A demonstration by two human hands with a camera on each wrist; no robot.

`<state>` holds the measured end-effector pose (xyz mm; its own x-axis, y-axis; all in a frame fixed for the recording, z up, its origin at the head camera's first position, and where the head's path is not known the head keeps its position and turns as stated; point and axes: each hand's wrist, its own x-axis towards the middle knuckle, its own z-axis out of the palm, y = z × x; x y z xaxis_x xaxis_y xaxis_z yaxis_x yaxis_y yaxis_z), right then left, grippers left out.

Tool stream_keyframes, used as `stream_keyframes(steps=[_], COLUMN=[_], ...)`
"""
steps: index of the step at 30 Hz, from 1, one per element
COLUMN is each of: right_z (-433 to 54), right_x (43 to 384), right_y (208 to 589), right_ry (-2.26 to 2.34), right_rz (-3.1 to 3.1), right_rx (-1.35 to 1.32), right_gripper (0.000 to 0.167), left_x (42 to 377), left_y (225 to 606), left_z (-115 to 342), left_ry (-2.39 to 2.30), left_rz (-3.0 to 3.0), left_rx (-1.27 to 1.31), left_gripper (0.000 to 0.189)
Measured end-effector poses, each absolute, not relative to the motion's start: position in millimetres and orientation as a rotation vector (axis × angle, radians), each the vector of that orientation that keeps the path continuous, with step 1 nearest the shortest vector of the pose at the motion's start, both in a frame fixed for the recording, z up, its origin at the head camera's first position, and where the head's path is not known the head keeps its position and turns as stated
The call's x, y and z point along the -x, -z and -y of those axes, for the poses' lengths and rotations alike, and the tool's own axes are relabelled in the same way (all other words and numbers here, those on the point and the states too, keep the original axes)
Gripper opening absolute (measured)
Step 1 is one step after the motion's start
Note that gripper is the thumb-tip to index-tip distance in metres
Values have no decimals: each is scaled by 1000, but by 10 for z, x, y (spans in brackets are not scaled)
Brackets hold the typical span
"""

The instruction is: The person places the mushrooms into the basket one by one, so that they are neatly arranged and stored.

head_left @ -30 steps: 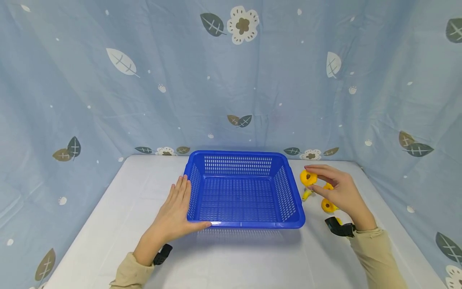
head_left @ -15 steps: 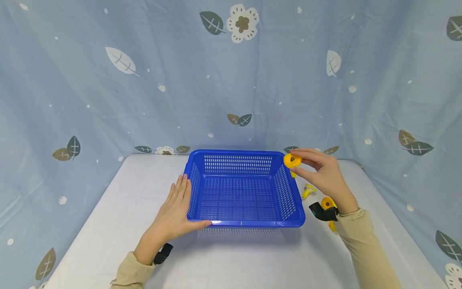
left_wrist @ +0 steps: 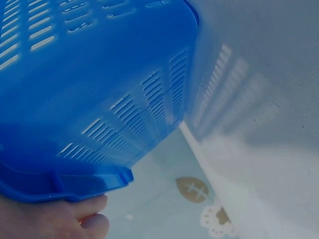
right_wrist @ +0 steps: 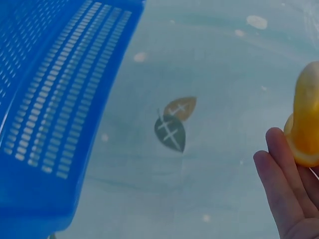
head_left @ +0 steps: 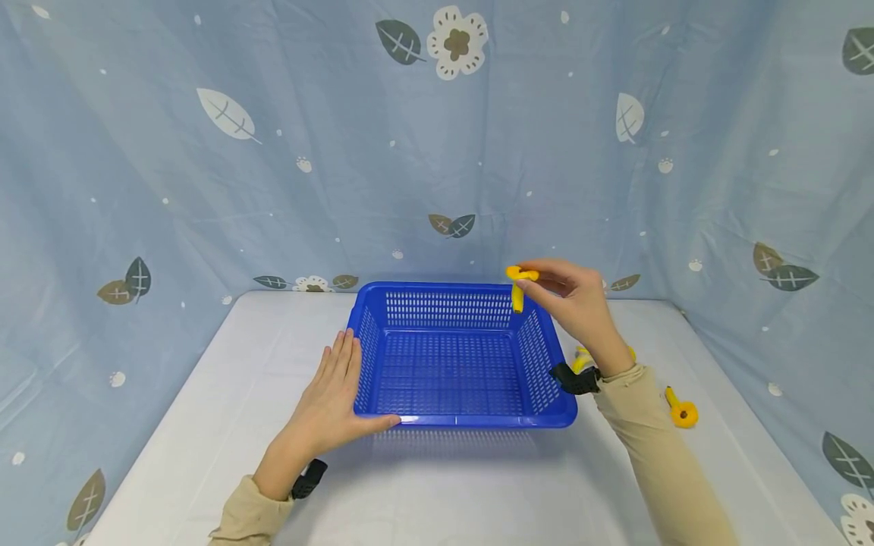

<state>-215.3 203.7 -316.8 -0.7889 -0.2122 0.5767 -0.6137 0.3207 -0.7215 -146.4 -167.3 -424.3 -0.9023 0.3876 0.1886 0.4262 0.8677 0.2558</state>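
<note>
Fingers straight, my left hand (head_left: 328, 394) lies along the left rim of a blue plastic basket (head_left: 478, 422), its thumb on the front rim. The left wrist view catches its fingertips at the rim of the basket (left_wrist: 75, 89). Between thumb and fingers, my right hand (head_left: 573, 303) pinches a yellow mushroom-shaped piece (head_left: 518, 299) with a flared cap. It is upright, stem down, over the basket's back right corner. In the right wrist view the yellow piece (right_wrist: 306, 109) sits at the right edge, partly cut off, against the fingers (right_wrist: 284, 184).
Another yellow piece (head_left: 683, 414) lies on the white table (head_left: 437, 493) at the right. More yellow (head_left: 583, 359) shows beside the basket, partly hidden by my right wrist. A blue leaf-patterned curtain (head_left: 341, 152) stands behind and at both sides.
My right hand has moved left and farther back with the yellow piece, from beside the basket to over its back right corner; the piece has turned stem down. My left hand stays put.
</note>
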Motion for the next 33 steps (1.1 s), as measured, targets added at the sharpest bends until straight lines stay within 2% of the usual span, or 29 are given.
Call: stream_keyframes(steps=[16,33], right_z=[-1426,-949], right_x=[2417,2803], right_y=[3163,3588], right_ry=[-1594,-1558], right_rz=[2195,2413], right_rx=[-757,-655], right_gripper=[24,27], left_x=[1465,1474], left_y=[4237,4215], left_z=[1664,1664], left_ry=[447,484], left_rz=[2920,2946], left_rx=[631,612], left_gripper=[135,136])
